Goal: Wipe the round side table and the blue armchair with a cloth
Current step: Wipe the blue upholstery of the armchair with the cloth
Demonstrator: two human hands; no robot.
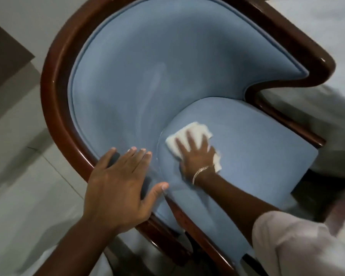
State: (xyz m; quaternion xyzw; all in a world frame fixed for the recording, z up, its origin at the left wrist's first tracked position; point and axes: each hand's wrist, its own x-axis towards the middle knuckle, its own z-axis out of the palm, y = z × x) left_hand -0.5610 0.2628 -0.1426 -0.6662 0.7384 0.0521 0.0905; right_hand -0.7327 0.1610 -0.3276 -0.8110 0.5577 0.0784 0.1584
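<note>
The blue armchair [147,72] fills the view, with a curved blue back, a blue seat cushion [257,152] and a glossy dark wooden frame [54,108]. A white cloth [195,129] lies flat on the seat cushion near where it meets the back. My right hand [195,154] presses on the cloth with spread fingers; a metal bracelet is on that wrist. My left hand [120,184] rests open on the near armrest edge, fingers apart, holding nothing. The round side table is not in view.
Pale tiled floor [14,156] surrounds the chair. A dark brown piece of furniture [4,48] sits at the far left. White fabric of my clothing [307,246] shows at the lower right.
</note>
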